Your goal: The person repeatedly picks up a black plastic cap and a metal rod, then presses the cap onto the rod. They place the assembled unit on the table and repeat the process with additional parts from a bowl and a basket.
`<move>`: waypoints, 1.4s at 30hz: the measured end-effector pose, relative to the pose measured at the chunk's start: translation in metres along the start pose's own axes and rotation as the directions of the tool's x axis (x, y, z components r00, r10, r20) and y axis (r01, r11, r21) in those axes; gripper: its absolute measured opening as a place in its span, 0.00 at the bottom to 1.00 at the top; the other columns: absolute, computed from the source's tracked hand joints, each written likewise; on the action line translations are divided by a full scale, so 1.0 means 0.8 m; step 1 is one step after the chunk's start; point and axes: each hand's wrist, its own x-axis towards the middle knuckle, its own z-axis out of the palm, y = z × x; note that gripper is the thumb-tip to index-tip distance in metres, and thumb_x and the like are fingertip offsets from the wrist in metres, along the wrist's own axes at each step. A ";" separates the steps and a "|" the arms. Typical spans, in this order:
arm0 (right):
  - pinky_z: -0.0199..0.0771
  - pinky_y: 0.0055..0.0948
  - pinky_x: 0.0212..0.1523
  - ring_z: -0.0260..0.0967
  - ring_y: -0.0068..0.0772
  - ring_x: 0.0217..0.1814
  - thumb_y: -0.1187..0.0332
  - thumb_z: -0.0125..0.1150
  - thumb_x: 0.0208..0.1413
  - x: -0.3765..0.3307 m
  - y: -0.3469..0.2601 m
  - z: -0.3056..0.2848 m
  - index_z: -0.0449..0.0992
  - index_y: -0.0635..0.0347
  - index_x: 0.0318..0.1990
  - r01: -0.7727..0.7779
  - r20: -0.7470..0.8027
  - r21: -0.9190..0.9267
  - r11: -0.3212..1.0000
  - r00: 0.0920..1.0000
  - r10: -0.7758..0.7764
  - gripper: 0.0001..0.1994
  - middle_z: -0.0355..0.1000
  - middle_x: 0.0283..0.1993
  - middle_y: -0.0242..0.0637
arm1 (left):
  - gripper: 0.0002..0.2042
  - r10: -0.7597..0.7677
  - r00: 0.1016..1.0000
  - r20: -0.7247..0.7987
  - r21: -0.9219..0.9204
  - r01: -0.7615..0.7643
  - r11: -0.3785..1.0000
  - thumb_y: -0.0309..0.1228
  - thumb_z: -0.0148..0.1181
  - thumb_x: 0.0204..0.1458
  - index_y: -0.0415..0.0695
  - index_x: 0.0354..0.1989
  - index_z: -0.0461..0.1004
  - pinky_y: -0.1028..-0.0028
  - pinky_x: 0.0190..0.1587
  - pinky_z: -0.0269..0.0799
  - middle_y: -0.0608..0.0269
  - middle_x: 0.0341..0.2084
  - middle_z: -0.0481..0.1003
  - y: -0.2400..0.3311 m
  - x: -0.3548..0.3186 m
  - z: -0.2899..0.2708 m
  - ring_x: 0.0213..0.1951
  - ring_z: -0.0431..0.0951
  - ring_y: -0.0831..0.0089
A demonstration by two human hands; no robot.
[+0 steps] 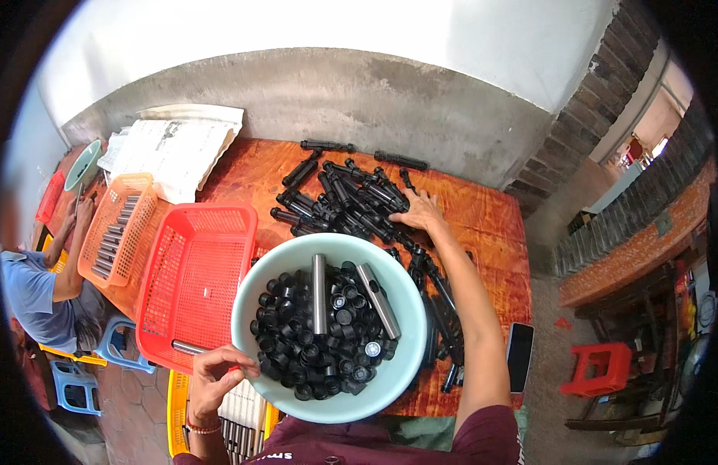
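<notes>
My right hand reaches to a pile of black ribbed tubes, its thumb and fingers apart and touching the parts there. My left hand is at the left rim of a pale green bowl, fingertips pinched together. A speck of red shows at these fingers, but what they hold I cannot make out. Many small black caps fill the bowl. Two silver metal tubes lie on them, one upright in view and one slanted. A few caps show a pale, shiny face.
Left of the bowl sits a red basket with one metal tube inside. Beyond it is an orange basket of tubes beside another person. A yellow crate holds more tubes below. A phone lies at the table's right edge.
</notes>
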 end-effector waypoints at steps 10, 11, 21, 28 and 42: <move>0.59 0.51 0.57 0.52 0.58 0.61 0.55 0.69 0.32 -0.032 -0.020 0.001 0.61 0.50 0.59 -0.104 -0.138 -0.012 0.994 0.985 0.102 0.40 0.53 0.62 0.44 | 0.08 -0.030 0.999 -0.023 -0.034 0.029 0.999 0.25 0.59 0.47 0.32 0.33 0.74 0.74 0.39 0.72 0.56 0.28 0.74 -0.006 -0.010 -0.004 0.32 0.76 0.70; 0.59 0.51 0.57 0.52 0.57 0.61 0.55 0.69 0.32 -0.033 -0.019 0.001 0.61 0.50 0.59 -0.116 -0.137 -0.016 0.993 0.984 0.112 0.40 0.53 0.62 0.45 | 0.08 -0.018 1.000 -0.023 -0.027 0.018 0.999 0.25 0.59 0.47 0.32 0.33 0.74 0.74 0.39 0.72 0.56 0.28 0.74 -0.006 -0.012 -0.005 0.32 0.76 0.70; 0.57 0.51 0.56 0.55 0.55 0.59 0.56 0.63 0.33 -0.081 0.028 -0.035 0.67 0.49 0.52 -0.172 -0.195 0.139 0.975 0.961 0.198 0.32 0.60 0.55 0.44 | 0.08 0.053 0.998 -0.029 -0.005 -0.053 0.999 0.26 0.57 0.48 0.33 0.31 0.75 0.74 0.38 0.70 0.56 0.26 0.74 -0.005 -0.034 -0.014 0.31 0.75 0.71; 0.60 0.43 0.58 0.57 0.46 0.60 0.57 0.63 0.31 -0.152 0.069 -0.084 0.58 0.57 0.60 -0.161 -0.211 0.295 0.942 0.950 0.228 0.42 0.58 0.60 0.49 | 0.07 0.109 0.994 0.024 0.027 -0.109 0.994 0.26 0.55 0.48 0.33 0.30 0.74 0.74 0.38 0.69 0.56 0.27 0.74 -0.001 -0.047 -0.006 0.31 0.74 0.72; 0.59 0.55 0.52 0.56 0.61 0.55 0.56 0.61 0.37 -0.379 0.003 0.029 0.61 0.57 0.56 -0.330 -0.288 0.242 0.913 0.874 0.392 0.35 0.57 0.54 0.52 | 0.06 0.136 0.966 0.220 -0.063 -0.125 0.990 0.23 0.55 0.49 0.33 0.33 0.74 0.74 0.40 0.71 0.57 0.29 0.74 -0.007 -0.075 0.017 0.32 0.75 0.72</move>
